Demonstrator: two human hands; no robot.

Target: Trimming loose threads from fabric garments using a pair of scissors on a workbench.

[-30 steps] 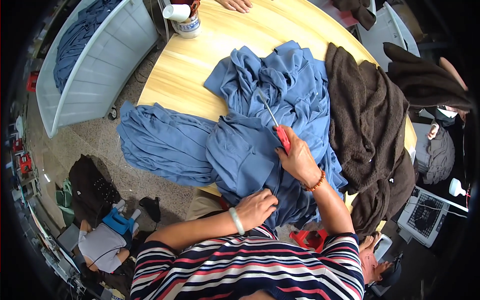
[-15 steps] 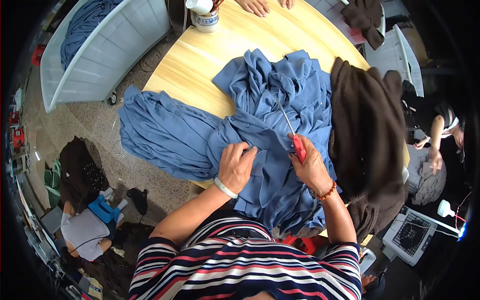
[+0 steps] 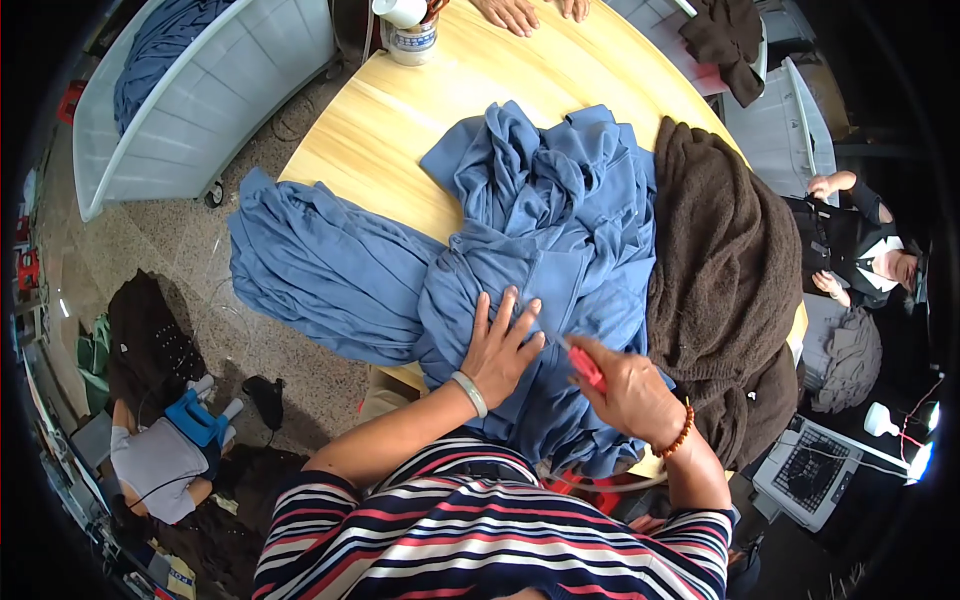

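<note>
A heap of blue garments (image 3: pixel 545 260) spreads over the table, one bundle (image 3: pixel 320 265) hanging past its left edge. My left hand (image 3: pixel 500 350) lies open on the blue cloth near me, fingers spread and pressing it down. Close by on the right, my right hand (image 3: pixel 635 395) is closed around a tool with a red handle (image 3: pixel 586 369). A thin metal tip points up and left toward my left fingers. It is blurred, and the tool's exact kind cannot be made out.
Dark brown knit cloth (image 3: pixel 725 260) covers the table's right side. At the far edge stand a jar (image 3: pixel 412 45) and another person's hands (image 3: pixel 510 15). A grey wheeled bin (image 3: pixel 215 100) is at upper left. People sit at lower left (image 3: pixel 165 455) and far right (image 3: pixel 875 260).
My left hand has shifted right and flattened on the blue cloth. My right hand has drawn the red-handled tool nearer to me. The person at far right has changed posture.
</note>
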